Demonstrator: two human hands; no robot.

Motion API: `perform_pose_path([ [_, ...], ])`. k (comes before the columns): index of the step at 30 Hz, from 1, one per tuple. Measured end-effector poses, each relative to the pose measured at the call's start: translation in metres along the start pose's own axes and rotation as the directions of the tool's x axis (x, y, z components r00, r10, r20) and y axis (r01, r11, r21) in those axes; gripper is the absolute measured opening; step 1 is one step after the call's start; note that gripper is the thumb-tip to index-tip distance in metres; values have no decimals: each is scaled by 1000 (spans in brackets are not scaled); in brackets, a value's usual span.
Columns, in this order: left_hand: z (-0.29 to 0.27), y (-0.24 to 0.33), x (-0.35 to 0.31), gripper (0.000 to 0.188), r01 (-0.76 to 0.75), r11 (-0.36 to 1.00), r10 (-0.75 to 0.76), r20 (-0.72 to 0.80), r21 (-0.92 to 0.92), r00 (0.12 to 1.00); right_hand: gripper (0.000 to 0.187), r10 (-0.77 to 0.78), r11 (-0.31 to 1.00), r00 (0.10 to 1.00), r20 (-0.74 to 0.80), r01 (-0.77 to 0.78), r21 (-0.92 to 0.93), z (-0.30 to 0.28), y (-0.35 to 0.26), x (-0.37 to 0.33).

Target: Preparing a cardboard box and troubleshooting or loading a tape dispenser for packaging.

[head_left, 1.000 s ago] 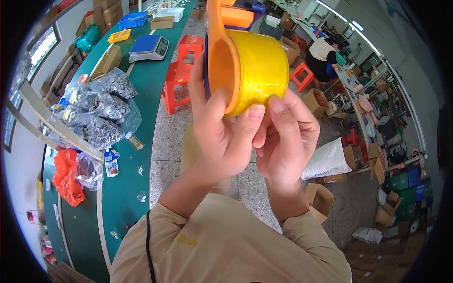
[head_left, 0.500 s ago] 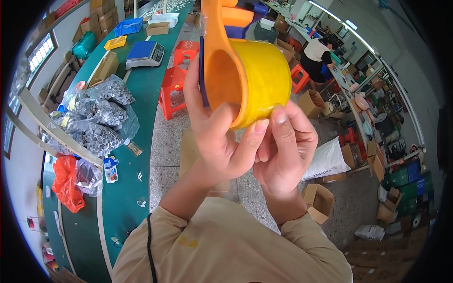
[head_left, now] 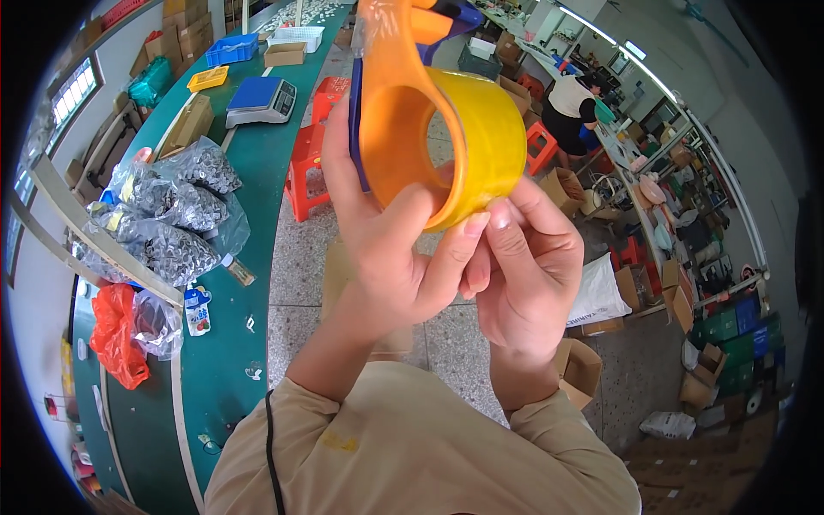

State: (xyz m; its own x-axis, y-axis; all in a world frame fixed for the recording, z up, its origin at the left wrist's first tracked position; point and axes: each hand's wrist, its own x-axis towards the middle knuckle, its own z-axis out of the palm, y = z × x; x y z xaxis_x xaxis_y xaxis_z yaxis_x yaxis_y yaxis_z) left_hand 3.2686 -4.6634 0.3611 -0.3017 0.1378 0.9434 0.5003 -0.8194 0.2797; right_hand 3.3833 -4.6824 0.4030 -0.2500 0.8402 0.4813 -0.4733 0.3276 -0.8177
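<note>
Raised in front of my chest is an orange and dark-blue tape dispenser (head_left: 386, 51) loaded with a roll of yellow tape (head_left: 491, 142). My left hand (head_left: 390, 253) grips its lower left side, fingers behind the ring and thumb against the roll's bottom edge. At that same edge, my right hand (head_left: 528, 279) pinches the tape's surface between thumb and fingers, its thumb tip touching near my left thumb. Whether a loose tape end is between those fingers is too small to tell.
On the left stands a long green workbench (head_left: 227, 369) with bags of metal parts (head_left: 172, 215), a scale (head_left: 262, 99) and a red plastic bag (head_left: 120, 335). Red stools (head_left: 306, 176) stand beside it. Open cartons (head_left: 579, 371) and a white sack (head_left: 598, 296) lie right. A person (head_left: 571, 107) works farther back.
The dispenser has turned slightly, so the floor now shows through the roll's core. Both hands keep their hold, with my right hand a touch farther right.
</note>
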Motion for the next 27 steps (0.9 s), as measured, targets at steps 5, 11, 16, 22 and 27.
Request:
perform_pose_path([
  [5, -7, 0, 6, 21, -92, 992, 84, 97, 86, 992, 26, 48, 997, 999, -5, -47, 64, -2, 0, 0],
  [11, -7, -1, 6, 21, -114, 992, 109, 112, 45, 988, 24, 101, 984, 995, -7, -99, 149, -2, -2, -1],
  [16, -6, 0, 1, 24, 17, 999, -12, 107, -46, 994, 25, 91, 979, 995, 31, -95, 183, -3, 0, -2],
  [22, -1, -4, 0, 27, 31, 995, -22, 91, -97, 996, 27, 140, 979, 990, -17, -136, 150, -2, -6, -3],
  [27, -1, -4, 1, 23, -61, 998, 61, 111, -3, 992, 27, 125, 982, 991, -42, -118, 145, -4, -3, -3],
])
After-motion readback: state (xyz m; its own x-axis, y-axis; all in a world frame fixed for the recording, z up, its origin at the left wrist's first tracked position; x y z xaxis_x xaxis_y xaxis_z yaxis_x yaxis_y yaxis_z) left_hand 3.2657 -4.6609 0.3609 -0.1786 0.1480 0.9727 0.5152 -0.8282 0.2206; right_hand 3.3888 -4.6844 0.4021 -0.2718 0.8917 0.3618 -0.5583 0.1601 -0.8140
